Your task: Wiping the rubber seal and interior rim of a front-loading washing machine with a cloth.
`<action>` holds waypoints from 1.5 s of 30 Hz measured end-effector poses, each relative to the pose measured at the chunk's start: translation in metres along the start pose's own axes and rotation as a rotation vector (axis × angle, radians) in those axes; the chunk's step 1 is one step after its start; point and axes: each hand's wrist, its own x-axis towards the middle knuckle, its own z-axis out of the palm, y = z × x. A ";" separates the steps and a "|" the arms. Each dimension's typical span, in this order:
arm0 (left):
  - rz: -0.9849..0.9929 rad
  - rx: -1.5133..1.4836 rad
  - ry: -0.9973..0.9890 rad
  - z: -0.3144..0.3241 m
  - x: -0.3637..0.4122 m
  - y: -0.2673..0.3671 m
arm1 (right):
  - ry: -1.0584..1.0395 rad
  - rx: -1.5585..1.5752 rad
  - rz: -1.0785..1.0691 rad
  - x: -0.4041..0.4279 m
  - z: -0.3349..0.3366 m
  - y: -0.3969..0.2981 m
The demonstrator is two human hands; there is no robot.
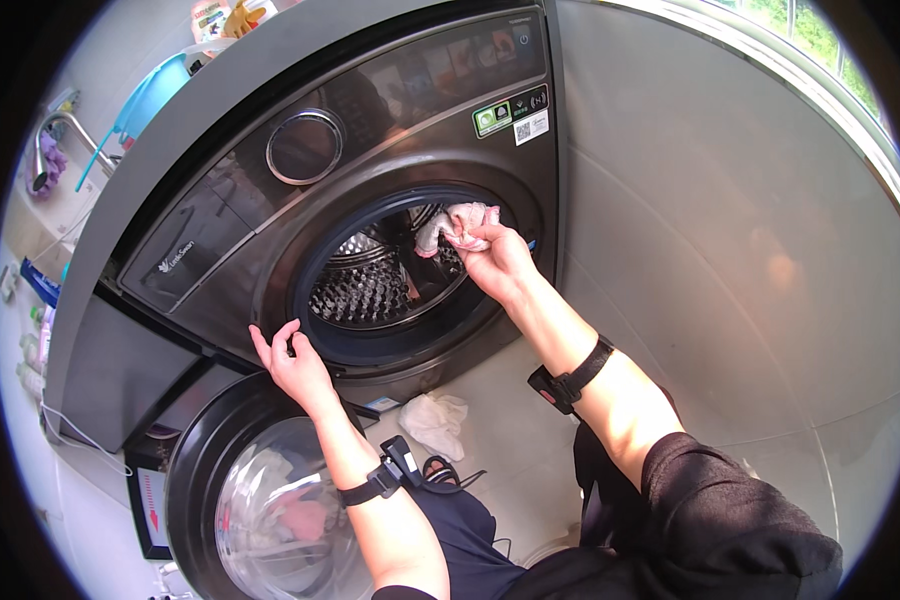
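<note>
A dark front-loading washing machine (232,259) stands before me with its round glass door (285,510) swung out to the lower left. At the right side of the drum opening, my right hand (495,259) grips a bunched white and pink cloth (465,225). Behind the cloth, the perforated metal drum (367,289) shows. My left hand (296,364) is beside the lower left of the door opening, fingers spread and curled, with no object visible in it. Whether its fingertips touch the machine's front I cannot tell.
A white cloth (435,424) lies on the tiled floor below the opening. Fabrics show through the door glass. A grey counter (82,300) runs along the left, with a light blue basin (150,94) and a metal faucet (75,124) beyond. A tiled wall (705,210) rises on the right.
</note>
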 end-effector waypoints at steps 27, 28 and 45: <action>0.290 0.214 0.258 0.006 -0.002 0.003 | -0.147 0.206 0.040 0.005 0.020 0.037; 0.288 0.215 0.259 0.005 -0.004 0.010 | -0.117 0.222 0.053 0.005 0.020 0.035; -0.261 -1.421 -0.747 0.066 -0.026 0.068 | -0.312 0.130 0.271 0.003 0.038 0.059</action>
